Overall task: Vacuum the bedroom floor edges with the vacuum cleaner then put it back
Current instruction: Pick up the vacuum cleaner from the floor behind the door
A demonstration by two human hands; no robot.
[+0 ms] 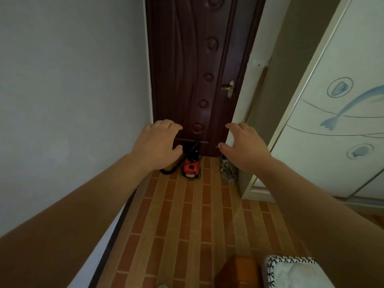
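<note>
Floor [187,225], brick-pattern strips in orange and tan, narrow run up to a dark door.

Small red vacuum cleaner [190,168] sits at the far end, close to the door's foot, a black hose [168,170] looped on the floor just beside it toward the left wall. Grey mop head [227,170] lies near the right corner. White wardrobe [257,194] stands along the right. Orange object [236,271] at the near edge, unclear.
</note>
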